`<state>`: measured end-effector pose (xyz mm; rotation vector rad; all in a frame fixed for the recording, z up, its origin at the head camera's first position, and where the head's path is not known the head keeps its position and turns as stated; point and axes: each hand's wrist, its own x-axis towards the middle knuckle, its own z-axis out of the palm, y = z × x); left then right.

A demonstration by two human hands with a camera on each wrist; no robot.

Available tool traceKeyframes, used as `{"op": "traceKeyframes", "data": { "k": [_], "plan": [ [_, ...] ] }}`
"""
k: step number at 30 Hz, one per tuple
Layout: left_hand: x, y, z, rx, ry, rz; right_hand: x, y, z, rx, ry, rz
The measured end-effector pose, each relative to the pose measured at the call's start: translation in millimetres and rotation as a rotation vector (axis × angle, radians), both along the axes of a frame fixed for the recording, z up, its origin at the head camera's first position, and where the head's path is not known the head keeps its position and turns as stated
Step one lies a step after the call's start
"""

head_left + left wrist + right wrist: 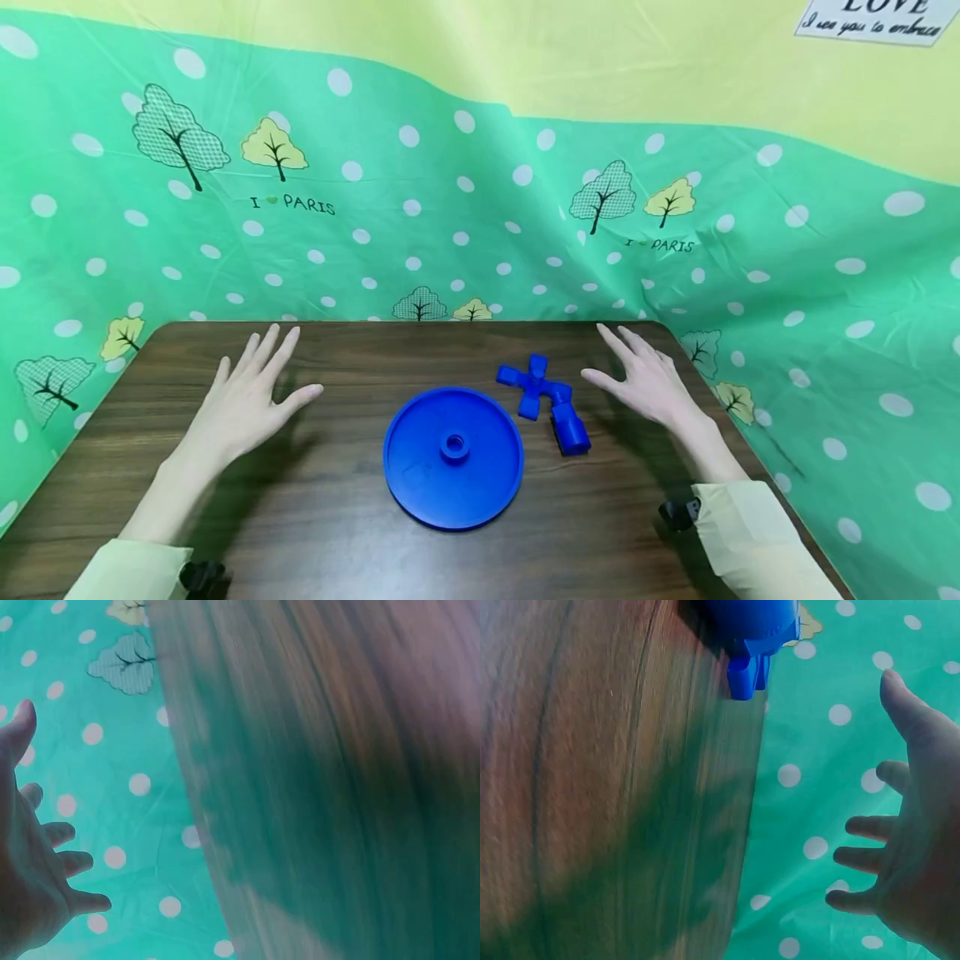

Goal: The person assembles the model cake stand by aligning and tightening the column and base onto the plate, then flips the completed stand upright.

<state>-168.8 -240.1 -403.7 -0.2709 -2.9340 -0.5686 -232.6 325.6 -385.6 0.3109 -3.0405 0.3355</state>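
Note:
A round blue plastic disc (pixel 420 487) with a raised rim and a small hollow hub lies mid-table. To its right is a blue plastic piece (pixel 534 385) with a cross-shaped end, beside or joined to a short blue cylinder (pixel 572 432). My left hand (pixel 243 400) is held over the left side of the table, fingers spread, holding nothing. Over the right side, my right hand (pixel 641 377) is likewise spread and holds nothing; the cross-shaped piece and cylinder are nearest to it. In the right wrist view, the blue cylinder (pixel 754 619) shows at the top.
The dark wood-grain table (pixel 337 550) has rounded far corners. A green and yellow cloth (pixel 450 200) with dots and trees hangs behind it and along the sides. Each wrist wears a small black device, one of them a wrist camera (pixel 678 514) by the right sleeve.

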Motion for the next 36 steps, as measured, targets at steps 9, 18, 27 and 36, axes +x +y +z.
{"op": "traceKeyframes", "data": {
  "k": [9, 18, 27, 36],
  "plan": [
    [3.4, 26.0, 1.7, 0.024, -0.008, -0.056, 9.1, -7.1, -0.9, -0.036, 0.020, -0.017],
    [6.0, 45.2, 3.2, 0.025, -0.045, -0.117, 18.3, -19.5, -1.7, -0.067, 0.008, -0.017],
    [11.8, 55.5, 2.0, 0.020, -0.049, -0.145, 28.6, -33.7, -1.7, -0.071, -0.011, -0.014],
    [29.0, 70.5, -7.8, 0.055, -0.053, -0.167, 51.3, -43.2, -16.8, -0.096, -0.016, -0.017]
  ]
}}
